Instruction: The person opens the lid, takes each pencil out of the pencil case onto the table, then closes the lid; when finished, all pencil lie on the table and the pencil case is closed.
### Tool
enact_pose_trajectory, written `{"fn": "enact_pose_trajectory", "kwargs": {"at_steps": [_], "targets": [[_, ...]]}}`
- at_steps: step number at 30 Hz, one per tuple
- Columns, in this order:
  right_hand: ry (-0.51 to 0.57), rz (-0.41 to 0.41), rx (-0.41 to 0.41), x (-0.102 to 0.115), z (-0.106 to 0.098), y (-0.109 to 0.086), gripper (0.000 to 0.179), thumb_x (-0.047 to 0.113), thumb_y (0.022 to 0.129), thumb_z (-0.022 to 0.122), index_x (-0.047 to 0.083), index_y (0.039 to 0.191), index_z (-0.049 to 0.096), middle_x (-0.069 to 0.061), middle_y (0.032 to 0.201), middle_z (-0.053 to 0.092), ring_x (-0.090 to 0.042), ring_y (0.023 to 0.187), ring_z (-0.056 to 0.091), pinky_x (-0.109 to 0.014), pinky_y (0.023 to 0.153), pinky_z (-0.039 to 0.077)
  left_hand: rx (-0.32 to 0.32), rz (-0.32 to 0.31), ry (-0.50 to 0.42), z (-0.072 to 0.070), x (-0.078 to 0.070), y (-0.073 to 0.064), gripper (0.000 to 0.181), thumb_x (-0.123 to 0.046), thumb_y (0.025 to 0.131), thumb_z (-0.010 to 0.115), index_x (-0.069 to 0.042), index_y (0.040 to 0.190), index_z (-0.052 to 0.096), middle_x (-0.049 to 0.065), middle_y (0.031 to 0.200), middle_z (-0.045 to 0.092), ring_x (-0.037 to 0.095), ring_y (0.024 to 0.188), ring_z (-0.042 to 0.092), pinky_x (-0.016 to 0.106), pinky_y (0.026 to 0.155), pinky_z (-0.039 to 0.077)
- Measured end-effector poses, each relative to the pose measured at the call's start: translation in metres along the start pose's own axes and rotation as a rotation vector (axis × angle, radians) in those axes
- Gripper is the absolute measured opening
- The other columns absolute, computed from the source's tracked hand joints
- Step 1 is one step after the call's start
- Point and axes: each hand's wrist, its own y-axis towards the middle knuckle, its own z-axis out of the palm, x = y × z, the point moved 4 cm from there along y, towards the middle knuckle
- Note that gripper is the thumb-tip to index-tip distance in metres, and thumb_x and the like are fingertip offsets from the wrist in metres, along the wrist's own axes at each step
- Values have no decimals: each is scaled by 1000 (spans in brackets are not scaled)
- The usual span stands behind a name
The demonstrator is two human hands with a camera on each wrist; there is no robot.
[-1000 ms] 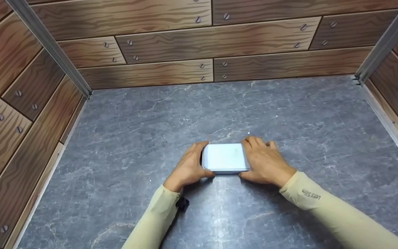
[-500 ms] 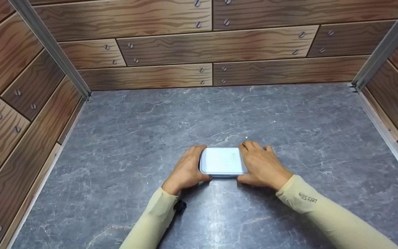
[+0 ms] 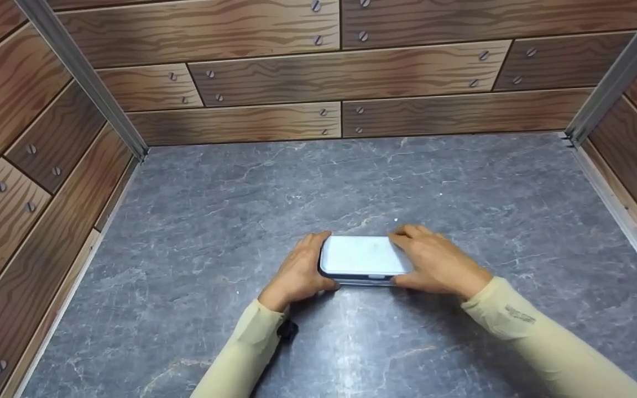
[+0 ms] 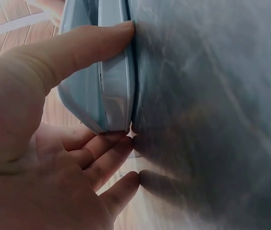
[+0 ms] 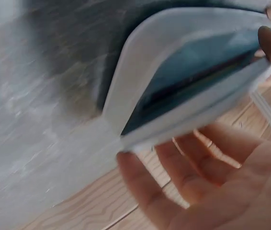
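A light-blue lidded box [image 3: 363,255] lies flat on the grey marbled tabletop, its long side towards me. My left hand [image 3: 299,268] grips its left end, thumb along the near side and fingers round the far side. My right hand [image 3: 440,261] holds the lid at the right end. In the right wrist view the lid [image 5: 207,115] stands tilted away from the pale base [image 5: 138,62], leaving a wedge-shaped gap. Inside the gap it is dark, and the contents cannot be made out. The left wrist view has the thumb across the base's side wall [image 4: 116,88].
Wood-patterned panels [image 3: 263,77] wall the back and both sides. Metal posts [image 3: 92,88] stand in the back corners. A small dark object [image 3: 287,330] sits at my left wrist.
My right hand has shifted right and the lid's right end has come up with it, so a dark gap shows along the near side. The left hand stays on the left end.
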Motion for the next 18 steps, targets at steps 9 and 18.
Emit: {"fn": "enact_pose_trajectory", "kwargs": {"at_steps": [9, 18], "targets": [[45, -106, -102, -15, -19, -24, 46, 14, 89, 87, -4, 130, 78, -19, 132, 76, -41, 122, 75, -60, 107, 62, -2, 14, -66, -11, -16, -8, 115, -18, 70, 103, -5, 168, 44, 18, 157, 61, 36, 147, 57, 55, 132, 41], [200, -136, -335, -40, -39, -16, 16, 5, 93, 87, 10, 108, 86, -2, 103, 85, -12, 93, 78, -37, 85, 70, 17, -51, -107, -18, -29, -12, 122, -12, 72, 102, 1, 172, 33, 25, 166, 54, 43, 156, 50, 56, 136, 37]]}}
